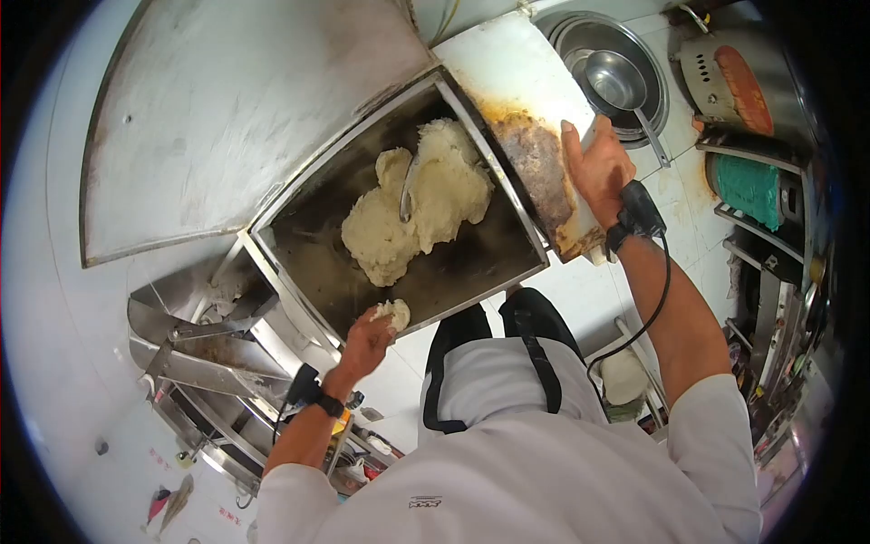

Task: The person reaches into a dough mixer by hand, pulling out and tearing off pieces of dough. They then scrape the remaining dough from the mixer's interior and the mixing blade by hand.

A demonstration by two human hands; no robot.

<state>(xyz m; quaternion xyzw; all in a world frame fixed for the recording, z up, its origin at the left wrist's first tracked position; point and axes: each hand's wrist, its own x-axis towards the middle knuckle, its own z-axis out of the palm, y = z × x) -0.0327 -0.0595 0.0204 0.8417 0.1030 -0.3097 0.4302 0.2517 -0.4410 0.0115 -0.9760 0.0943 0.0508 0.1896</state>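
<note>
A large lump of pale dough (444,186) lies in a deep metal bin (299,195), with a curved metal mixing arm passing through it. At the bin's near left corner, my left hand (369,340) is closed on a small piece of dough (393,315), apart from the big lump. My right hand (602,172) rests on the edge of a stained, rusty white machine top (526,127) to the right of the bin, its thumb and fingers apart, holding nothing.
The bin's raised metal lid (245,100) stands at the upper left. Stacked metal bowls (566,45) with a ladle (616,82) sit at the upper right, near a large steel pot (707,77). Metal racks line the right side; metal troughs (217,354) stand at the lower left.
</note>
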